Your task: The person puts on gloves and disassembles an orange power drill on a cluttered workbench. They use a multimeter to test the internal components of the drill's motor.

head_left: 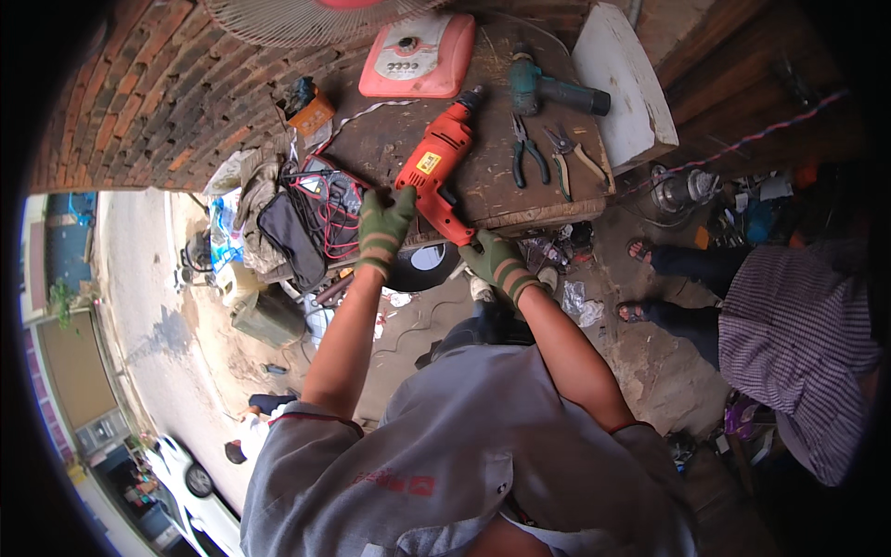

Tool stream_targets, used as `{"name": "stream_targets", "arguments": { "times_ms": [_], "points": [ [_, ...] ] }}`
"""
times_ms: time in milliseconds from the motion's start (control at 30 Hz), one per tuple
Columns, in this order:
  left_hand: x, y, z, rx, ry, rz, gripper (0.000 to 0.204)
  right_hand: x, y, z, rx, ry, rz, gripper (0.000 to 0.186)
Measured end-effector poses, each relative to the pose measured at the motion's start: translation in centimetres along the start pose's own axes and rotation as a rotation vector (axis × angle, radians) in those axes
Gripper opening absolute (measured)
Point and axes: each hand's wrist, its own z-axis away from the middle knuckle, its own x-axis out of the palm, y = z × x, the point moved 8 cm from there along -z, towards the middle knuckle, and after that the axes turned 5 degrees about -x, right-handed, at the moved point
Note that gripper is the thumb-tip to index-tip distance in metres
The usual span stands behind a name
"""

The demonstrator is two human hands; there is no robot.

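Note:
A red-orange corded-style power drill lies over the worn wooden table, its black chuck pointing to the far right and its handle toward me. My left hand, in a green striped glove, is closed against the rear of the drill's body. The end of the handle is in my right hand, gloved the same way. Parts of the fingers on both hands are hidden. To the right of the drill lie dark-handled pliers and a second hand tool with tan grips. Behind these rests a teal cordless drill.
A red and white fan base stands at the table's back. A multimeter with red leads and a dark bag crowd the left side. A white board borders the right. Another person in a checked garment stands at right.

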Motion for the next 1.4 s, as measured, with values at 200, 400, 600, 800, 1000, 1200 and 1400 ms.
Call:
{"name": "stream_targets", "arguments": {
  "times_ms": [200,400,600,800,1000,1200,1400],
  "points": [
    [4.8,1.7,5.7,-0.152,-0.002,-0.21,0.091,1.6,-3.3,-0.7,-0.227,-0.086,-0.051,0.039],
    [6.1,-0.2,5.2,-0.193,0.103,-0.179,0.076,6.0,1.6,-1.2,-0.113,-0.281,-0.096,0.038],
    [5.4,-0.6,4.5,-0.188,0.184,-0.14,0.065,-2.3,-2.0,-1.3,-0.018,-0.225,0.205,0.054],
    [5.1,-0.5,4.3,-0.197,0.203,-0.192,0.061,-13.7,-13.4,-9.7,-0.599,0.163,0.57,0.091],
    [4.6,0.5,4.4,-0.221,0.233,-0.224,0.059,-8.5,-15.0,-16.6,-0.788,-0.26,1.041,0.112],
    [4.5,-0.3,3.8,-0.35,0.18,-0.235,0.062,-6.9,-14.6,-17.6,-0.79,-0.399,0.996,0.099],
    [4.6,0.1,4.2,-0.307,0.226,-0.236,0.054,-7.2,-14.1,-17.9,-0.766,-0.424,0.957,0.1]
  ]
}}
